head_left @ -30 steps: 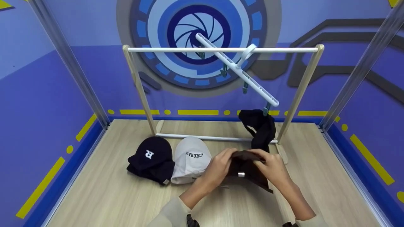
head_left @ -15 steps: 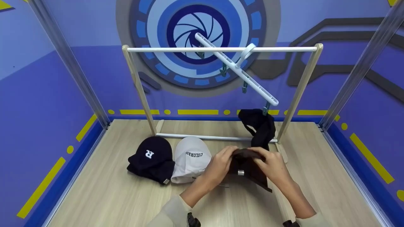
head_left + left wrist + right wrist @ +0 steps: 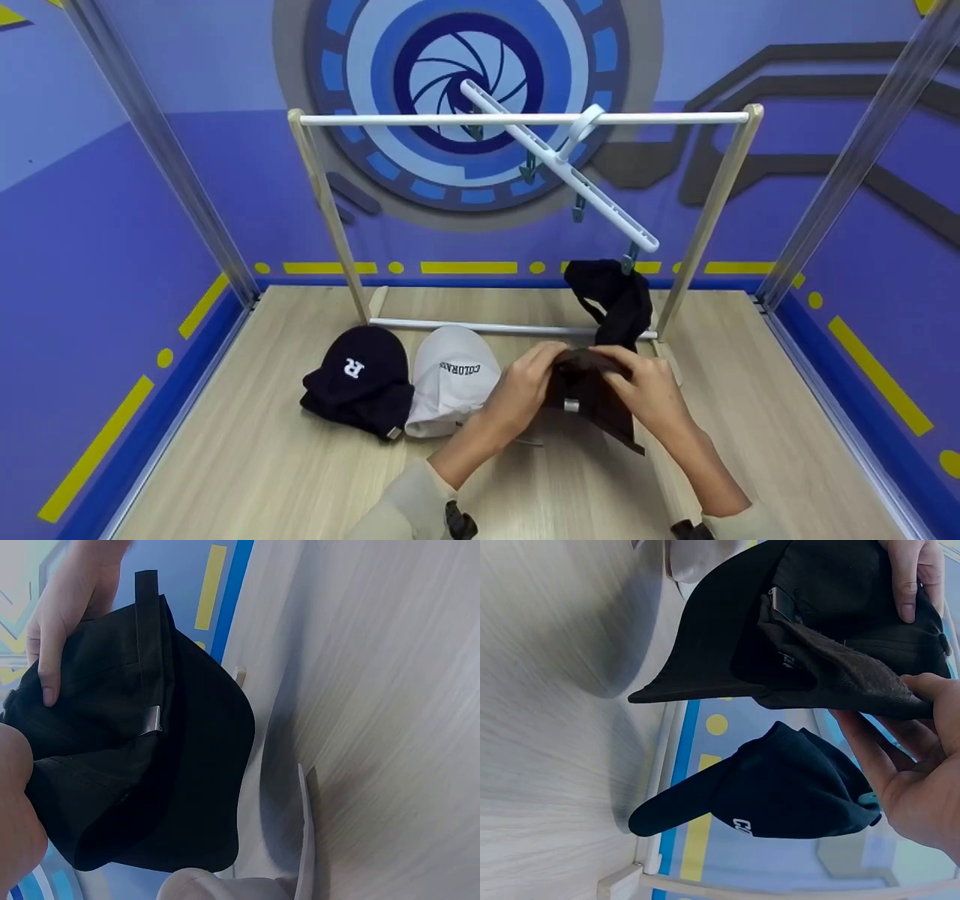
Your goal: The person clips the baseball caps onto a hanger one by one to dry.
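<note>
A dark brown baseball cap (image 3: pixel 592 405) is held above the table between both hands, its brim hanging low and a small metal buckle showing. My left hand (image 3: pixel 519 386) pinches the upper edge on one side. The right hand (image 3: pixel 652 386) pinches the same edge on the other side, thumb inside the fold in the right wrist view. Just behind it, a black cap (image 3: pixel 619 300) hangs from a green clip at the near end of the white hanger (image 3: pixel 562 161). That hanging cap (image 3: pixel 795 787) shows partial white lettering in the right wrist view.
A navy cap (image 3: pixel 364 367) with a white R and a pale grey cap (image 3: pixel 454 375) lie on the table to the left. The rack's white rail (image 3: pixel 450 120) carries the slanted hanger, whose other green clips (image 3: pixel 578 210) hold nothing.
Both hands have risen slightly with the brown cap, keeping the same grip. The view has shifted a little; the hanging cap and the caps on the table stay in place.
</note>
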Tool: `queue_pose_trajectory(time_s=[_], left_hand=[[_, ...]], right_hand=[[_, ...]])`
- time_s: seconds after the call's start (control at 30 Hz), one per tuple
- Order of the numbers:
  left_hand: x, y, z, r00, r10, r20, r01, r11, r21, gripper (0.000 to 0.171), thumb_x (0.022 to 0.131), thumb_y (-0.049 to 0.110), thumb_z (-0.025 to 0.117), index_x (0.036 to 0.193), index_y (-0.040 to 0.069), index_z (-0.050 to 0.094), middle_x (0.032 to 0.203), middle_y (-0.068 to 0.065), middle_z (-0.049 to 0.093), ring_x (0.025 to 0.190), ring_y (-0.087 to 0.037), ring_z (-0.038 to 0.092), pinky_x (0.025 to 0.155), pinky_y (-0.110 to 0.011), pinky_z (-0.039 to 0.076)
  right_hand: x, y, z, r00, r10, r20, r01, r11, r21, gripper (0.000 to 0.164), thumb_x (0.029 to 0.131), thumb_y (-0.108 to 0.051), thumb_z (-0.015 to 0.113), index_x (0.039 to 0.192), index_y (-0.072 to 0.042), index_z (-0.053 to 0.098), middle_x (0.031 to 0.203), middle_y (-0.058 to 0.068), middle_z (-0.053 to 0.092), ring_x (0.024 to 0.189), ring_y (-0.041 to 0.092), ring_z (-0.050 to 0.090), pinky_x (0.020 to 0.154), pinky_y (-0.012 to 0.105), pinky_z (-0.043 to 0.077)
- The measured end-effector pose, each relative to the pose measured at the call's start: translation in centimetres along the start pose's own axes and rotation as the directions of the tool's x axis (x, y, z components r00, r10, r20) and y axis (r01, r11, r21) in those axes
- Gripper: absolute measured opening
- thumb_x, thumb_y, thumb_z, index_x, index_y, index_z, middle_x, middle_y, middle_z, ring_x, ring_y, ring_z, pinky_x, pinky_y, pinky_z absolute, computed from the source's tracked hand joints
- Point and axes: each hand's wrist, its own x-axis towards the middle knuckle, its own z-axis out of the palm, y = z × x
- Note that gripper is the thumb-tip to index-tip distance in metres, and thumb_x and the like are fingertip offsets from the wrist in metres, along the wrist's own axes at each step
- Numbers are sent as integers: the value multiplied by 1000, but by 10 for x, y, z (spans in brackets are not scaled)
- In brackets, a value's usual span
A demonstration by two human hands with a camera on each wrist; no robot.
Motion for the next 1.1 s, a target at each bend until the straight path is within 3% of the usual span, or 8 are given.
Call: queue_pose_trajectory(time_s=[0.1,0.27,0.53,0.83,1.1], left_hand=[[2,0,-2,1000,-2,4,2,1000,-3,23,99,10,46,118,10,59,114,0,61,110,-7,57,92,-17,45],[6,0,-5,1000,-2,7,2,1000,-17,25,101,11,42,120,11,58,116,1,59,112,-6,56,92,-17,45],[11,-1,-11,1000,-7,0,7,999,-33,26,102,12,41,120,12,59,116,2,59,112,-5,55,91,-17,46],[17,-1,-14,1000,-11,-18,10,1000,-24,25,100,9,44,120,10,60,116,1,60,112,-6,56,96,-16,42],[17,-2,-14,1000,-21,-15,20,999,-43,26,101,14,41,119,9,60,115,2,60,111,-6,56,96,-16,42]], right_hand=[[1,-1,-1,1000,-8,-8,8,1000,-3,28,82,-10,74,107,-21,72,88,5,72,55,12,59,53,27,49],[5,-2,-1,999,-19,-27,19,1000,-1,27,81,-9,74,107,-20,72,82,4,72,43,5,37,48,22,39],[13,-6,-1,997,-46,-68,45,999,-12,28,78,-8,76,103,-20,74,84,4,73,59,12,59,57,31,51],[18,-8,-1,996,-36,-85,37,999,5,27,79,-8,75,103,-19,74,86,4,73,61,13,61,57,33,52],[18,-9,0,996,-33,-78,34,999,17,27,81,-8,74,105,-20,73,86,4,73,53,8,54,54,28,49]])
